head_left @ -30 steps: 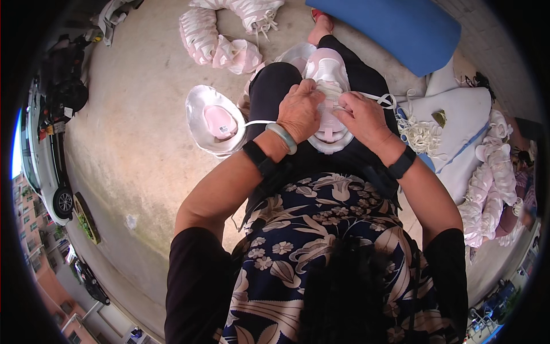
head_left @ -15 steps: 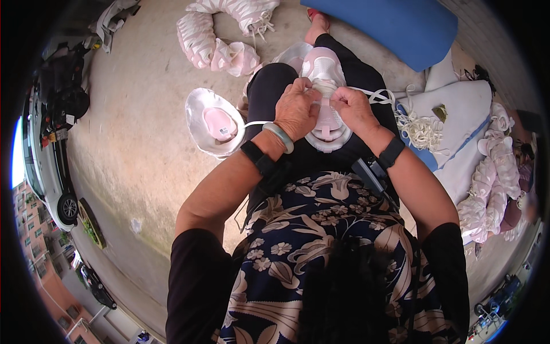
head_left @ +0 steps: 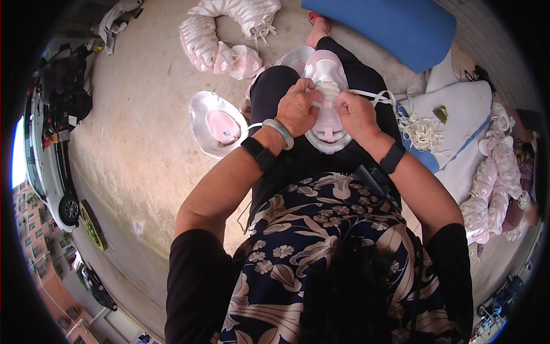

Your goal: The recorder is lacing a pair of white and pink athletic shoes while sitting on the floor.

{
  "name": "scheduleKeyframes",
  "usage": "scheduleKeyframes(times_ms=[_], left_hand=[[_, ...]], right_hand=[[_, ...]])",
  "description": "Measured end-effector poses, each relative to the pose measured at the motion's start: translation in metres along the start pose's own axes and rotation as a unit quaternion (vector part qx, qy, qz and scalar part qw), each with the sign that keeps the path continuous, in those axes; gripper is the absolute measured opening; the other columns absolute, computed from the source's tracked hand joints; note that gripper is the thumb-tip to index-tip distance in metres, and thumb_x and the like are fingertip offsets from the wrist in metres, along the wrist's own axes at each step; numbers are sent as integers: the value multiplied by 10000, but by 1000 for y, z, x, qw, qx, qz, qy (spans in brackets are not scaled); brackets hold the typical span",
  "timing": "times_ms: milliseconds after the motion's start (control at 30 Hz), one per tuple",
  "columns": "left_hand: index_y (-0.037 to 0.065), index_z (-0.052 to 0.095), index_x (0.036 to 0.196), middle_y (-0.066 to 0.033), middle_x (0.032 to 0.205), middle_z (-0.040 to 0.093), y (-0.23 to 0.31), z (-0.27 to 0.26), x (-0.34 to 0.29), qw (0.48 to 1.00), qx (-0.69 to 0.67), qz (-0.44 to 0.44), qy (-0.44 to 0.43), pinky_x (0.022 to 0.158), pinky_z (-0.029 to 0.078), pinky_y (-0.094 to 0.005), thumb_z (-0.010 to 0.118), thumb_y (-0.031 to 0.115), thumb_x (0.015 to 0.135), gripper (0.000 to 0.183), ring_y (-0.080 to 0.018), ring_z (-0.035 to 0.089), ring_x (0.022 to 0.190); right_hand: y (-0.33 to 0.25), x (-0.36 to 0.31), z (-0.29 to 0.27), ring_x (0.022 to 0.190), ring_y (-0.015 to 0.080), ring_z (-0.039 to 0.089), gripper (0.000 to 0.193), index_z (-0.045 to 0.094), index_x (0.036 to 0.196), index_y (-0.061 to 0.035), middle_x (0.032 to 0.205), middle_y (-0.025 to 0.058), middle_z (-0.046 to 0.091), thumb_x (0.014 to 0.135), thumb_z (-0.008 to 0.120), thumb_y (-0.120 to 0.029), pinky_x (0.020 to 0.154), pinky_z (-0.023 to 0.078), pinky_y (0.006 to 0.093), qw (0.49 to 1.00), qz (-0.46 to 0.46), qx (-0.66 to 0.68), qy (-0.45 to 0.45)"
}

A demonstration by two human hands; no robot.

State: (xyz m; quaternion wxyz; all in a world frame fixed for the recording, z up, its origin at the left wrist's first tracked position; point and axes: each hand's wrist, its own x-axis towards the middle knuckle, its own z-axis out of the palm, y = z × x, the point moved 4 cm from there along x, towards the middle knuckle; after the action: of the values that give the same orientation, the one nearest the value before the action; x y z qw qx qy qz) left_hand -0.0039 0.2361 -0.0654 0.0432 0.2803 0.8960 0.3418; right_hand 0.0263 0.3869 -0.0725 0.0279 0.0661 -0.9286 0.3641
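Note:
A pink and white shoe upper (head_left: 325, 64) lies across my lap, its toe pointing away from me. My left hand (head_left: 298, 107) is closed in a pinch at the left edge of its lacing, and my right hand (head_left: 356, 113) pinches the opposite edge. Between the fingertips the pink tongue (head_left: 328, 120) shows. A white shoelace (head_left: 382, 97) runs out to the right past my right hand; white lace also emerges at the left beside my wrist. What exactly lies under the fingertips is hidden.
Left of my knee a second shoe upper (head_left: 222, 127) rests on the concrete floor. A curved row of laced uppers (head_left: 197, 43) lies beyond. To the right are a heap of white laces (head_left: 423, 129) on pale sheeting, more bundled uppers (head_left: 484, 183) and a blue sheet (head_left: 389, 28).
Both hands stay at the lacing with slight finger shifts; the right hand has moved a little. The view has shifted slightly.

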Motion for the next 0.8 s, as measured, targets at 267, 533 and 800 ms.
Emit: scheduleKeyframes(times_ms=[267, 533, 800], left_hand=[[63, 610, 894, -100, 980, 483, -2, 2, 1, 999, -33, -5, -8, 742, 456, -336, 602, 32, 657, 239, -285, 549, 848], [56, 614, 876, -82, 972, 480, -3, 2, -1, 998, -54, -8, -4, 679, 459, -311, 633, 49, 659, 218, -239, 552, 745], [50, 623, 867, -86, 963, 482, -6, 0, 2, 997, -71, 4, -14, 699, 455, -299, 631, 37, 659, 208, -234, 548, 772]], right_hand=[[23, -7, 14, 682, 312, 595, 72, 565, 769, -58, 681, 121, 595, 752, 601, -118, 603, 454, 376, 988, 78, 127, 35], [8, -7, 0, 663, 319, 591, 69, 536, 757, -58, 726, 108, 597, 756, 577, -113, 563, 445, 385, 999, 31, 31, 27], [-8, -7, -9, 717, 323, 588, 52, 524, 741, -57, 744, 120, 596, 752, 543, -104, 603, 440, 425, 996, -48, -80, 14]])
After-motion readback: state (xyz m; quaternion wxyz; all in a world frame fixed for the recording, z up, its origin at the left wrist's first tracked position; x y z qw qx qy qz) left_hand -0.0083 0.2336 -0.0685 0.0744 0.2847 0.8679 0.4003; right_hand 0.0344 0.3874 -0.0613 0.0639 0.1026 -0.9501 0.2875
